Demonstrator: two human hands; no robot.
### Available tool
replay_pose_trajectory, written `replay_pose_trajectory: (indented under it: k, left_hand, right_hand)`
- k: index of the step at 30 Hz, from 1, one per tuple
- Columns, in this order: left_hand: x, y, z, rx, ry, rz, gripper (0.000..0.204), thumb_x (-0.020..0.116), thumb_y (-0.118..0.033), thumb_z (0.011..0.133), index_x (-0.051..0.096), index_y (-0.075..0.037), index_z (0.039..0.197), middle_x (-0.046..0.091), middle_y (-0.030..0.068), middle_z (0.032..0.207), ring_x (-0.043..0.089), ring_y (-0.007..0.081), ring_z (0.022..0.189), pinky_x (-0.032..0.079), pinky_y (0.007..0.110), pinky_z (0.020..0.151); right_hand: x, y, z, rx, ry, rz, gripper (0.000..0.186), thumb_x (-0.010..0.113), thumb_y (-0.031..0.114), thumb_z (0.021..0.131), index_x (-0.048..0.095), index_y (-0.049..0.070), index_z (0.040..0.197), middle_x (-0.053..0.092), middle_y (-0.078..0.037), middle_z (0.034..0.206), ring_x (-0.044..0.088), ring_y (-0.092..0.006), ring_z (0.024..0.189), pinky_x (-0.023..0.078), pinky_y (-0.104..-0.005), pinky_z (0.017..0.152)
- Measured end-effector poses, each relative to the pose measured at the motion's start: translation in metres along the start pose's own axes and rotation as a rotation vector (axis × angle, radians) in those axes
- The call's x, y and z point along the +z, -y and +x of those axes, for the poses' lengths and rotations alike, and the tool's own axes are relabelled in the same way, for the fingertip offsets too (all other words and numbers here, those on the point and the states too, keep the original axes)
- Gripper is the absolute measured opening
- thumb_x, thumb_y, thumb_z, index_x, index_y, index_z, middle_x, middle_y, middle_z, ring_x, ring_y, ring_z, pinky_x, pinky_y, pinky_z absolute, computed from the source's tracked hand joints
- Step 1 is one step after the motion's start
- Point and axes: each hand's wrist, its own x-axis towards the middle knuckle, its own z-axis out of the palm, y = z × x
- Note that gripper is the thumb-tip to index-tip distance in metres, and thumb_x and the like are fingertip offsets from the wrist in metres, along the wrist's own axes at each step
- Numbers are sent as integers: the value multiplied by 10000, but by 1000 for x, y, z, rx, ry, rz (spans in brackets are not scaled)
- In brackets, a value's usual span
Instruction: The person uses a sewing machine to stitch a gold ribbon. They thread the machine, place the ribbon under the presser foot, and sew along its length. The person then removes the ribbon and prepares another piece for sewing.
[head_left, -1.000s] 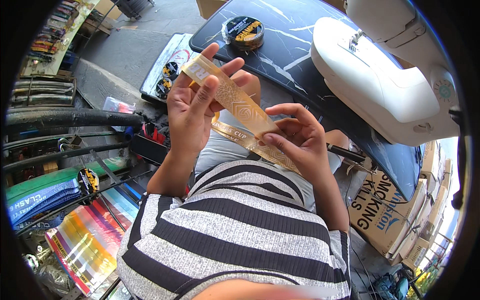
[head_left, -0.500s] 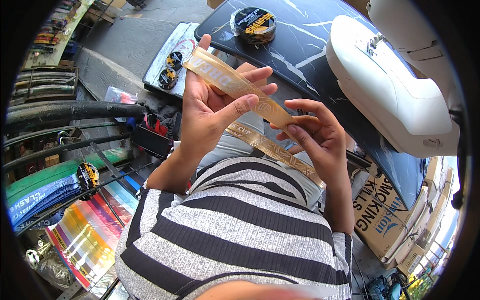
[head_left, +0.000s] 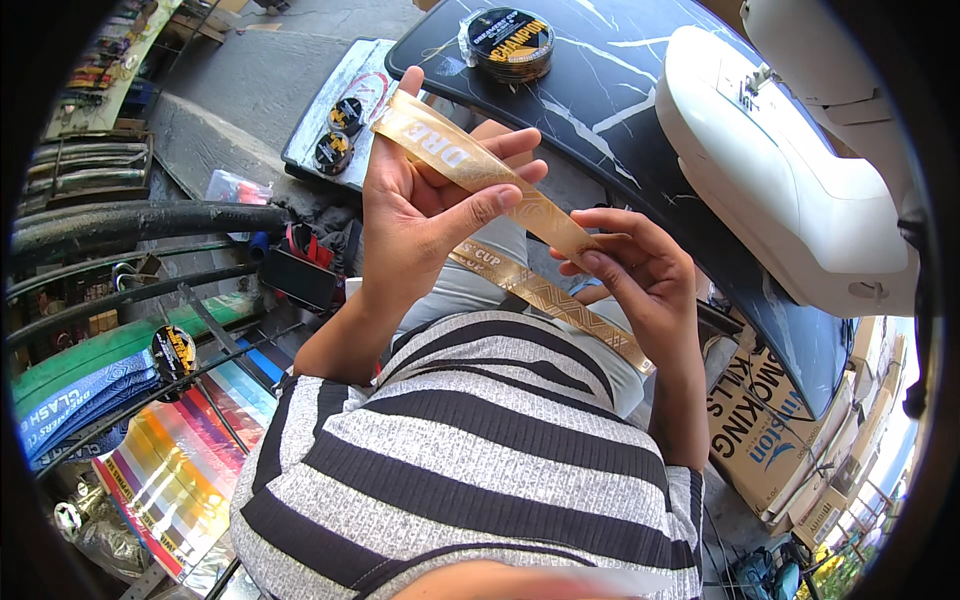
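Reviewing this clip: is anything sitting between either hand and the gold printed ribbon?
Nothing visible is. The left hand has its thumb across the gold printed ribbon, with fingers behind it, and the right hand pinches it directly. The white sewing machine stands off to the right, not in between.

This looks like a sewing workshop. At right, a sewing machine stands on a marbled surface.

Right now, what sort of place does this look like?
Probably a small sewing workshop: a white sewing machine stands on a dark marbled table, and a gold printed ribbon is held close by.
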Motion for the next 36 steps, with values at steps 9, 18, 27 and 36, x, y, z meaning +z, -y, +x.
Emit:
replay_pose_trajectory:
  k: [9,18,27,36]
  left_hand:
    - [-1,-2,2,-47,-7,8,962,663,89,824,28,-133,1511,584,310,1189,658,320,1045,560,384,902]
    - [-5,-4,1,-30,-64,24,912,653,90,834,62,-93,1504,571,325,1204,652,325,1056,560,370,892]
    - [-9,-2,-3,18,-92,33,824,645,57,853,143,-28,1501,552,297,1263,648,266,1080,553,314,882]
    - [-13,-4,-2,2,-105,10,844,646,68,851,118,-52,1499,575,310,1218,662,307,1044,560,334,882]
  right_hand:
    - [-1,-2,0,-2,-1,29,301,553,-53,917,558,-44,1218,618,-134,1195,635,-178,1041,545,-317,910]
    - [-7,-3,0,5,-36,44,276,569,-7,928,581,-45,1201,637,-146,1152,650,-192,1012,552,-331,907]
    - [-8,-7,1,-98,-27,4,306,612,61,915,599,-18,1210,699,-152,1019,705,-199,909,599,-249,642]
    - [-9,-10,1,-91,-27,1,184,591,96,942,624,-24,1078,695,-139,947,703,-243,924,617,-267,642]
